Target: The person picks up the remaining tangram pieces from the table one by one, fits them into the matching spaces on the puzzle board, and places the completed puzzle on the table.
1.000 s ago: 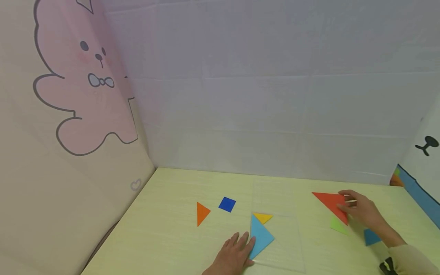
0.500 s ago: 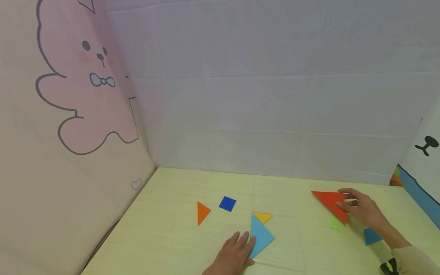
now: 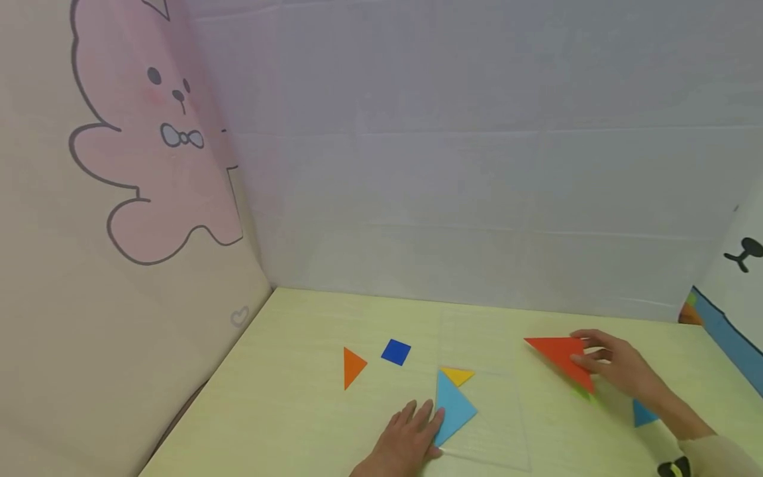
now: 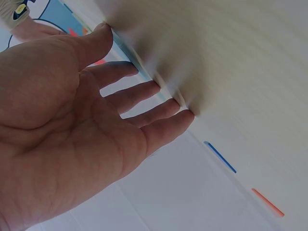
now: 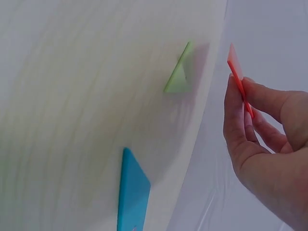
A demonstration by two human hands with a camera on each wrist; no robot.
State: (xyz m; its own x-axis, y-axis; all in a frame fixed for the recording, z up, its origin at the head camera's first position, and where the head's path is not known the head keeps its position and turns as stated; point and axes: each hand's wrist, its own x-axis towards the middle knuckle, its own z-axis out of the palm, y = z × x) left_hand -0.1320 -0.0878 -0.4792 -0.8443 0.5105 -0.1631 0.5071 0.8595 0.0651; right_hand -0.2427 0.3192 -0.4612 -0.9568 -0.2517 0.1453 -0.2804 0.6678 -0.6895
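My right hand (image 3: 622,371) pinches a large red triangle (image 3: 560,358) between thumb and fingers. In the right wrist view the red triangle (image 5: 236,72) is raised off the table, seen nearly edge-on in the hand (image 5: 269,130). A green triangle (image 5: 178,79) lies below it, mostly covered by the red one in the head view. My left hand (image 3: 402,440) rests on the table, fingertips touching the left edge of a light blue triangle (image 3: 456,411). A small yellow triangle (image 3: 457,375) touches that blue triangle's upper edge. The left wrist view shows the left hand (image 4: 96,110) with fingers extended.
An orange triangle (image 3: 354,368) and a dark blue square (image 3: 396,352) lie left of centre on the table (image 3: 286,397). A darker blue piece (image 3: 644,414) lies under the right forearm. A faint transparent outline surrounds the yellow triangle. Cloth walls (image 3: 387,199) stand behind and at both sides.
My right hand has moved slightly left with the red triangle, which now covers more of the green piece. The left hand stays on the light blue triangle's edge.
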